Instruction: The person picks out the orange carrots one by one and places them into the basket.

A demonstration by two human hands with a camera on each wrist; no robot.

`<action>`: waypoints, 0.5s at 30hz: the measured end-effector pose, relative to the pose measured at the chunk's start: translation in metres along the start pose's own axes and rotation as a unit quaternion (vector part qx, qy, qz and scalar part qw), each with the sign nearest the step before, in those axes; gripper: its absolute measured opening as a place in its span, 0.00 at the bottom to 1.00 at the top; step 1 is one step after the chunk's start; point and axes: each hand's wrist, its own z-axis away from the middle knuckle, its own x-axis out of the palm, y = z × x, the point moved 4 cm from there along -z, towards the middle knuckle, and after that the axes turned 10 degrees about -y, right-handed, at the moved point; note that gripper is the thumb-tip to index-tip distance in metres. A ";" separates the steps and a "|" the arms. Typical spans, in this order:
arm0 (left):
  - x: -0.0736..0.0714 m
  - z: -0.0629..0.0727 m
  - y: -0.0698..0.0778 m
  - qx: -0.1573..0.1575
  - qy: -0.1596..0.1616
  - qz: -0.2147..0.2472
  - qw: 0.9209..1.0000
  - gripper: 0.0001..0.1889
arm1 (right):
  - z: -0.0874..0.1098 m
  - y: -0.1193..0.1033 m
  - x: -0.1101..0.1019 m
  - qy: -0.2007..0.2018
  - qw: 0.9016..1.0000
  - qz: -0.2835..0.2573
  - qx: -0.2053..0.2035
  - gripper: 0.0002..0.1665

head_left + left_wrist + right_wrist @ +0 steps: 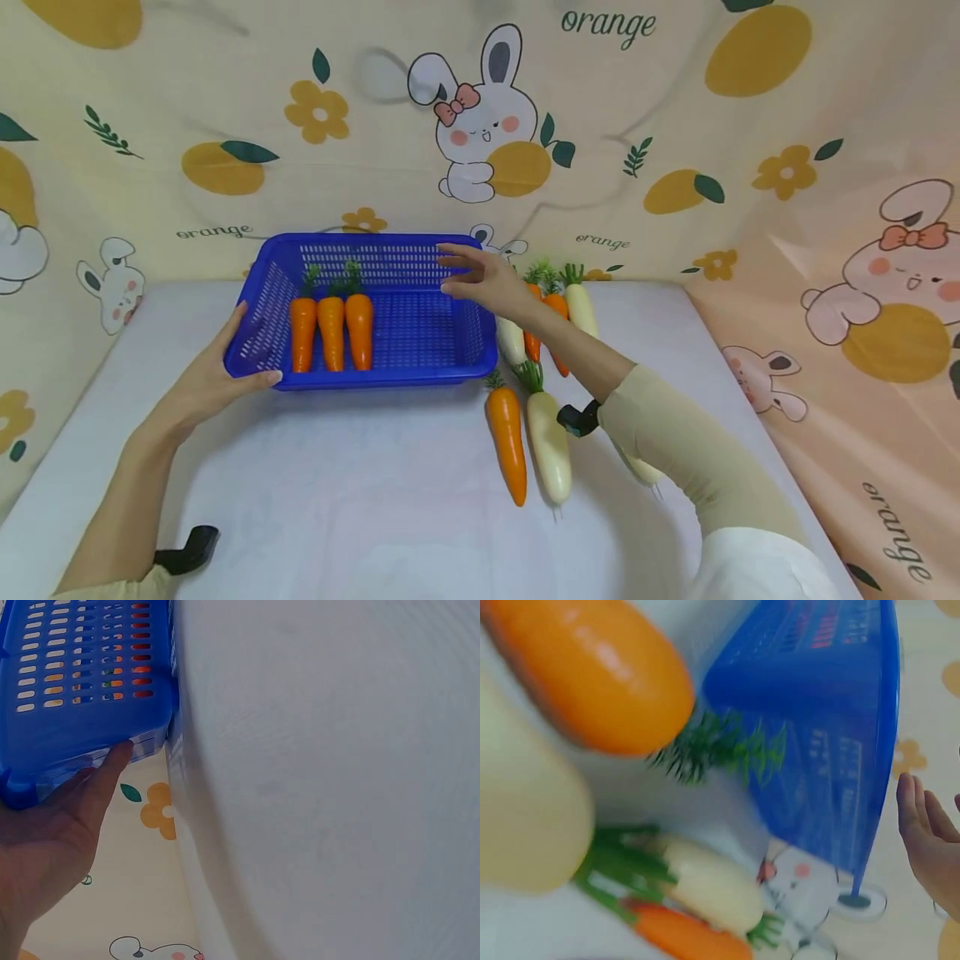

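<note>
A blue plastic basket (386,379) stands near the back of the table with three orange carrots (331,333) lined up toward its left side, green tops pointing back. At its left front corner, my left hand (206,387) touches the basket, thumb along the front rim and fingers against the side wall. In the left wrist view a finger lies straight along the perforated basket wall (82,735). Over the basket's right end hovers my right hand (491,287), fingers spread and loosely bent with nothing between them. The same hand (934,840) shows beyond the rim in the right wrist view.
Right of the basket lie a carrot (507,442) and a white radish (550,442) in front. Behind them are more carrots (557,307) and white radishes (581,308), partly hidden by the right forearm. A patterned cloth (360,183) hangs behind the table (337,500).
</note>
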 end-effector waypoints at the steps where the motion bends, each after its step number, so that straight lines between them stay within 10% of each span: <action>1: 0.000 0.000 0.000 -0.001 0.001 -0.001 1.000 0.58 | 0.005 0.001 -0.004 0.005 1.000 -0.003 0.003 0.35; 15: 0.001 0.002 0.001 0.002 0.004 -0.005 1.000 0.57 | 0.070 0.042 -0.060 0.081 0.995 -0.015 0.050 0.34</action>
